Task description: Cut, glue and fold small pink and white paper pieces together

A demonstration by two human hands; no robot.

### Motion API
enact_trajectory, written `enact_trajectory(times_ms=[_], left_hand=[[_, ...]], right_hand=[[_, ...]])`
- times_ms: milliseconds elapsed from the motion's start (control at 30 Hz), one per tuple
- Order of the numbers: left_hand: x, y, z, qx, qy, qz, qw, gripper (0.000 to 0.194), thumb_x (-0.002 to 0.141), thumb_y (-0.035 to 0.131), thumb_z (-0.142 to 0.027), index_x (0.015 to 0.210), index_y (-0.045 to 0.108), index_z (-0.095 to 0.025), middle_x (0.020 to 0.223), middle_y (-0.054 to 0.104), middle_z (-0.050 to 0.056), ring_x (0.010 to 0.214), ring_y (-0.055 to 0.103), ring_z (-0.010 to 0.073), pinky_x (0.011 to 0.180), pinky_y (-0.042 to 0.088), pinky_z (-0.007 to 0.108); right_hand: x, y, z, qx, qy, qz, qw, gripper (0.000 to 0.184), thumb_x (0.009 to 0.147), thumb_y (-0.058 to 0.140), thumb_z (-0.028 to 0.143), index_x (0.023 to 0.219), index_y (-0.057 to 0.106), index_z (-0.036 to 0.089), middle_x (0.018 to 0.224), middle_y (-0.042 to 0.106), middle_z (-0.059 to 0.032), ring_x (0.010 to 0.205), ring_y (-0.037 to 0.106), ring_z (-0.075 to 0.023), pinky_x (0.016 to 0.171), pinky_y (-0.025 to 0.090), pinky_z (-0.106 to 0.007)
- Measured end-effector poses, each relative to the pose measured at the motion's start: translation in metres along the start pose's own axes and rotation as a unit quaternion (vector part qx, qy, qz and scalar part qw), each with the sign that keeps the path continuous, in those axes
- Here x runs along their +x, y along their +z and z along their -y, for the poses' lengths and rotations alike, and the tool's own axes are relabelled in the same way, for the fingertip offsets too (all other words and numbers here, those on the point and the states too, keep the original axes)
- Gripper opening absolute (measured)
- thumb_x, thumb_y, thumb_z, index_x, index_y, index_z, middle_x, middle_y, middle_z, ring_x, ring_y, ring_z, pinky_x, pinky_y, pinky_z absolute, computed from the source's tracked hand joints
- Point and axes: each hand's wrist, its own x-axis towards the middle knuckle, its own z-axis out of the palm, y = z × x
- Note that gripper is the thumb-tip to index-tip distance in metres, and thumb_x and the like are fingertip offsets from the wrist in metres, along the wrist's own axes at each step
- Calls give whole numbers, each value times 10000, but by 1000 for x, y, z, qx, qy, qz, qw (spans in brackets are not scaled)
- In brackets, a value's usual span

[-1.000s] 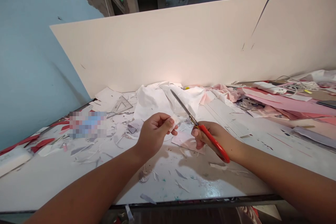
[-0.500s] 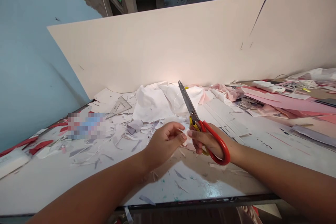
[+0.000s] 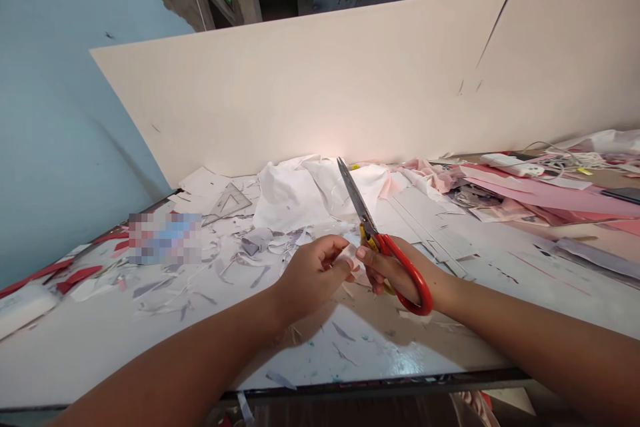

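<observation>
Just above a white-topped work table [image 3: 85,353], the person's two bare hands are close together, with only a narrow gap between them. The left hand [image 3: 313,273] pinches a small pale paper scrap [image 3: 351,259] at its fingertips. The scrap sits in that gap, just below the pivot of a pair of steel scissors with red handles [image 3: 363,210], which the right hand [image 3: 395,273] grips with its fingers clamped around the handles. Whether the right hand touches the scrap is hard to tell. The narrow blades tilt upward and point away from the person. Paper shavings and offcuts litter the tabletop around and beneath both hands. Farther along lie a crumpled white sheet of fabric or paper [image 3: 295,197] and a clear plastic set square [image 3: 227,203]. Pink sheets [image 3: 550,200] are stacked to the right, with a tangle of white cable [image 3: 565,160] beyond them. Red scraps [image 3: 77,278] lie at the left, near a pixelated, blurred patch [image 3: 165,238]. A tall cream board [image 3: 300,93] stands along the far edge, beside a pale blue wall [image 3: 65,113].
</observation>
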Motion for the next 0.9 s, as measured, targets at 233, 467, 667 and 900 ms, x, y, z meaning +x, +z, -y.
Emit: enact_trajectory(times_ms=[233,467,667,900], left_hand=[[10,-8,8,-29,-39,-46,998,130,756,495,-286,691,541,-183,616,504,-30,579,485,99,552,405,213],[14,-16,11,11,-58,-15,998,166,747,509,-331,686,537,-180,612,451,-44,564,407,85,545,338,207],[16,-21,10,14,-82,19,996,132,727,539,-305,746,559,-176,641,543,-29,563,462,82,548,354,206],[20,-17,23,81,-84,-15,993,150,697,544,-321,759,551,-185,623,524,-30,554,475,97,514,368,214]], right_hand=[[1,-3,1,-2,22,3,1000,345,762,528,438,547,412,194,420,483,49,428,479,-104,487,338,-231],[2,-5,-1,14,69,-5,998,274,743,546,407,629,403,203,428,472,70,417,460,-98,453,324,-212],[6,-9,-9,-31,55,-24,998,268,742,532,412,636,400,203,454,487,54,449,475,-107,470,341,-213],[18,-9,-26,-125,52,-65,989,260,713,538,406,620,411,199,505,426,55,455,378,-91,438,301,-213]])
